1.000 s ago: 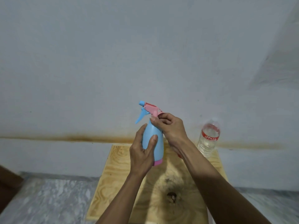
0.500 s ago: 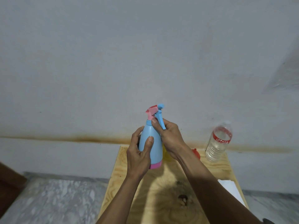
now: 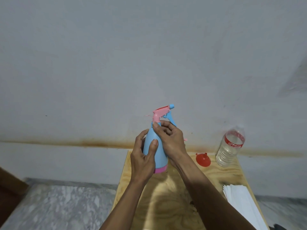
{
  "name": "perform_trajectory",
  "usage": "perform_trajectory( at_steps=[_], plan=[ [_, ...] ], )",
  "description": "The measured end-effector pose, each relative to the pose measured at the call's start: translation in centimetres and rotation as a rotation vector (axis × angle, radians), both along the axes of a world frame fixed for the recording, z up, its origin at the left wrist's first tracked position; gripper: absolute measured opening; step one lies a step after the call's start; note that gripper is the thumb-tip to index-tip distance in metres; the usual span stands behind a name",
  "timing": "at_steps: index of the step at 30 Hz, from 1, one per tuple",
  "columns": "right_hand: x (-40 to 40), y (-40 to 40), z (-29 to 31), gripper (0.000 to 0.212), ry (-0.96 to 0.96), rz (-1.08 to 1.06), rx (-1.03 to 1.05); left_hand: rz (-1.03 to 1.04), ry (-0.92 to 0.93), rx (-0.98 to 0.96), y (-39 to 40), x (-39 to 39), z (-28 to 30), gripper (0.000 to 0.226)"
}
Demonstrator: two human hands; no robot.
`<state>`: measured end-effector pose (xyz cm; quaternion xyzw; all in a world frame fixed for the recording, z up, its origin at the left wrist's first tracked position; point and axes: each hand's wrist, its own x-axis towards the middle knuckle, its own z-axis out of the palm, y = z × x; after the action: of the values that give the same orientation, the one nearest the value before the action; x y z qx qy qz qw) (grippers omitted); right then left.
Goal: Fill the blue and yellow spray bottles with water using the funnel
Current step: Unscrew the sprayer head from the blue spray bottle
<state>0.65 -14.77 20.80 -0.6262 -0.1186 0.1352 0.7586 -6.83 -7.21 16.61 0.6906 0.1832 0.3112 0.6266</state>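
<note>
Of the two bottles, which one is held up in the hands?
The blue spray bottle: left hand grips its body, right hand its neck. The clear water bottle stands untouched on the table.

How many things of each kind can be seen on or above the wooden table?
Spray bottle: 1 (blue, held by both hands)
Funnel: 1 (red)
Water bottle: 1 (clear)
Stack of white paper: 1
Total: 4

One spray bottle, one funnel, one water bottle, two hands.
</note>
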Motion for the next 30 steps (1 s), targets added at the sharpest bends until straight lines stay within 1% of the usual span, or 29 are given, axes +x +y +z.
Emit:
perform_trajectory(
  at_steps=[3, 6, 9, 11, 15, 17, 20, 24, 28, 30],
  plan=[
    [-0.3, 0.4, 0.0, 0.025, -0.016, -0.041, -0.049, -0.002, -0.006, -0.001, 0.2, 0.1, 0.0, 0.051],
    [-0.5, 0.6, 0.0, 0.026, -0.015, -0.033, -0.089, -0.002, -0.004, 0.003, 0.3, 0.0, 0.1, 0.049],
    [-0.7, 0.7, 0.3, 0.022, -0.018, -0.059, -0.059, 0.001, -0.016, 0.013, 0.4, 0.0, 0.4, 0.049],
    [-0.7, 0.8, 0.6, 0.028, -0.019, -0.09, -0.035, -0.001, -0.023, 0.019, 0.4, 0.0, 0.5, 0.045],
    [-0.6, 0.7, 1.0, 0.02, -0.037, -0.08, -0.053, 0.018, -0.02, 0.015, 0.5, 0.0, 0.5, 0.044],
    [-0.6, 0.8, 1.0, 0.022, -0.044, -0.065, -0.056, 0.019, -0.025, 0.012, 0.5, -0.1, 0.6, 0.045],
    [-0.5, 0.8, 1.1, 0.031, -0.076, -0.089, -0.033, 0.025, -0.034, 0.012, 0.5, -0.3, 0.6, 0.044],
    [-0.3, 0.6, 1.3, 0.025, -0.155, -0.103, -0.116, 0.036, -0.024, 0.027, 0.6, -0.6, 0.5, 0.045],
    [-0.3, 0.7, 1.5, 0.031, -0.237, -0.092, -0.203, 0.043, -0.012, 0.035, 0.7, -1.0, 0.2, 0.045],
    [-0.3, 0.9, 1.5, 0.031, -0.243, -0.096, -0.244, 0.039, -0.002, 0.038, 0.9, -1.3, -0.1, 0.045]
  ],
)
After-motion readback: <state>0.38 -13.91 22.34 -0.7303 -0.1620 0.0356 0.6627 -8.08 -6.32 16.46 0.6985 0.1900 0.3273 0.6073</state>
